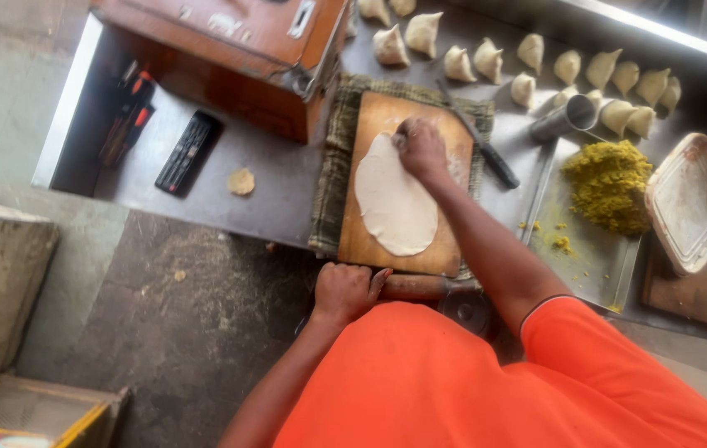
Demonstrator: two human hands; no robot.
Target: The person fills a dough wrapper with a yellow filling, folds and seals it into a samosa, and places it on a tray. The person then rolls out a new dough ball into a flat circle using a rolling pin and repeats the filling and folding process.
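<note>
A flat oval sheet of pale dough (395,203) lies on a wooden board (370,241) that sits on a checked cloth (333,178). My right hand (421,149) presses on the far end of the dough, fingers closed over its edge. My left hand (341,292) is shut around the end of a wooden rolling pin (420,287) at the board's near edge. A black-handled knife (482,151) lies to the right of the board.
Several folded dough cones (486,60) line the back of the steel counter (270,178). A tray (594,261) holds yellow-green filling (611,182), with a white container (689,203) and steel cup (565,119) nearby. An orange-brown box (237,50) and black remote-like object (187,152) sit left.
</note>
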